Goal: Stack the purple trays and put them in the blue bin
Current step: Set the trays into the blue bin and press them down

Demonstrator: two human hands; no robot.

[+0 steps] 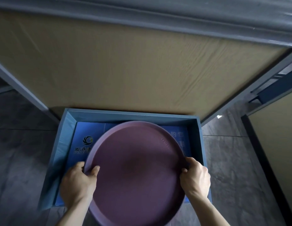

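Over the blue bin (197,128) on the dark floor (19,152), you've got both arms reaching forward and down, one hand on each side of the round purple tray (135,168). Your left hand (78,183) is clamped on its left rim, thumb hooked over the lip, fingers underneath. Your right hand (196,178) grips the right rim the same way. One tray face shows; whether more sit stacked under it, I can't tell. One bin, open-topped, just below the wooden table (125,62) edge. Inside it, only a blue printed bottom panel (86,141) shows, with the tray above.
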